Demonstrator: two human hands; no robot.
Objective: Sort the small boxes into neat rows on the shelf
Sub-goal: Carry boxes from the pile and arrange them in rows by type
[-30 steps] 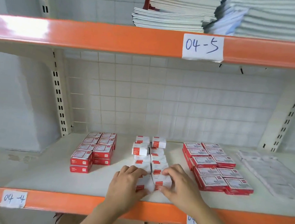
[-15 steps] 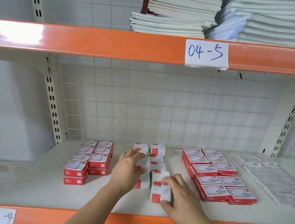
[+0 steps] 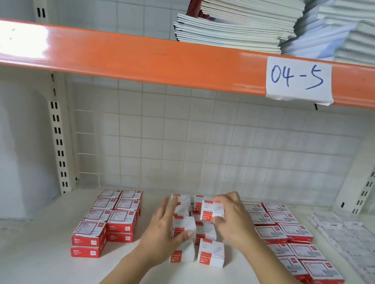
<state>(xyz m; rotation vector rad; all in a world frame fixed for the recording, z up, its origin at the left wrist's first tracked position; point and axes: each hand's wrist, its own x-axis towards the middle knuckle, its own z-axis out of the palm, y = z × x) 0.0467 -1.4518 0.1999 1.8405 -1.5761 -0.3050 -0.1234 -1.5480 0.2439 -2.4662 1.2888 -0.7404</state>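
White-and-red small boxes (image 3: 197, 230), mid-shelf (image 3: 28, 261): our right hand (image 3: 231, 219) pinches one box (image 3: 212, 210) over their back end, left hand (image 3: 167, 230) flat, released, beside them; we should square its edges before letting go.

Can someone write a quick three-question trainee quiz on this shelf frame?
1. True or false: the right hand grips a small white-and-red cardboard box raised above the middle rows.
2. What reads on the white paper label taped to the upper orange shelf beam?
3. The left hand is: A) flat against the middle boxes' left side; B) on the red boxes at left; C) out of view.

Key: 1 true; 2 04-5; 3 A.
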